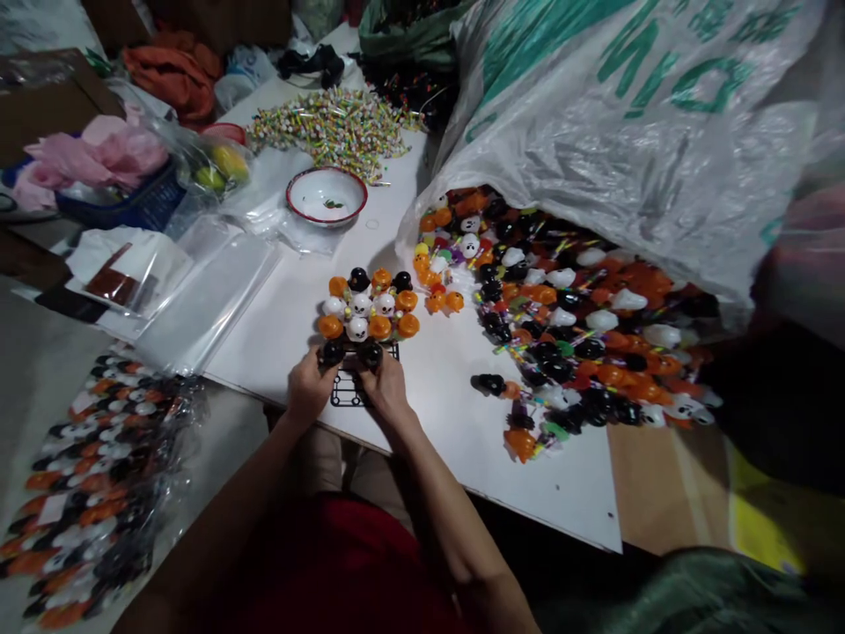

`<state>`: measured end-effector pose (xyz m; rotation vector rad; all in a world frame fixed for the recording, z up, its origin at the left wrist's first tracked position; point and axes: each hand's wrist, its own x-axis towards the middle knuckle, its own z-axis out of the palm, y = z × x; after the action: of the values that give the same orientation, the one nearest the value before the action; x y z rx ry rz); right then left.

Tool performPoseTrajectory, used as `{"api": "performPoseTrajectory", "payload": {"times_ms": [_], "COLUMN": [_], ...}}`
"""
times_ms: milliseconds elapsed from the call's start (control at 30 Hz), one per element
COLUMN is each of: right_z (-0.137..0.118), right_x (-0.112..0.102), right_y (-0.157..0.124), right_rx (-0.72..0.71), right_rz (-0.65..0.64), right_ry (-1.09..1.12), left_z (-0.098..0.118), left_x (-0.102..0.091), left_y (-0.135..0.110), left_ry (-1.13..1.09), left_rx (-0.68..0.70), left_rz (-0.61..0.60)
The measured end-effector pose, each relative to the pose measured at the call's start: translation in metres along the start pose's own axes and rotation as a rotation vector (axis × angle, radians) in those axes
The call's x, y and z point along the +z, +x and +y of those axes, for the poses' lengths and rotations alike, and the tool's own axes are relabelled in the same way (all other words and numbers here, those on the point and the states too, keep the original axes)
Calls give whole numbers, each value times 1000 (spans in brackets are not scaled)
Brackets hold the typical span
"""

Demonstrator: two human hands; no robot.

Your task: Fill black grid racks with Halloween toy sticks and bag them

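Observation:
My left hand (309,380) is closed around a small black Halloween figure (331,353) at the near edge of the white table (436,423). Level with it, my right hand (388,387) pinches another black figure (371,354). Between and under my hands shows a black wire-like grid (350,392), its far part covered. Just beyond my fingers, several rows of orange pumpkin, black and white ghost-faced heads (360,305) stand close together over the grid. Their lower parts are hidden. Two orange figures (445,302) lie to the right of these rows.
To the right, a large white plastic sack (594,150) spills a heap of Halloween figures (568,326). A red-rimmed bowl (326,195) and a pile of small colourful pieces (336,128) are farther back. Clear plastic bags (211,291) lie left; packed figures (99,475) sit below them.

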<state>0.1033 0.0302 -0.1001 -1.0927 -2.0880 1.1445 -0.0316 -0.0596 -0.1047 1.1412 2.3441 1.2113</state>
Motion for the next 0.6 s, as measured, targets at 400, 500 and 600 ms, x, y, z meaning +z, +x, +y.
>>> {"api": "performPoseTrajectory", "payload": {"times_ms": [400,500,600], "right_z": [-7,11,27], "right_x": [-58,-131,-181], "right_y": [0,29,92], "right_rx": [-75,-7,51], "right_rz": [-259,-102,15], "right_ry": [-95,-280,-695], "left_z": [5,6,10], "left_x": [-6,-6,-9], "left_y": [10,14,16], "left_ry": [94,77,100], "left_rx": [80,41,31], "left_rz": [-99,-115,-130]}}
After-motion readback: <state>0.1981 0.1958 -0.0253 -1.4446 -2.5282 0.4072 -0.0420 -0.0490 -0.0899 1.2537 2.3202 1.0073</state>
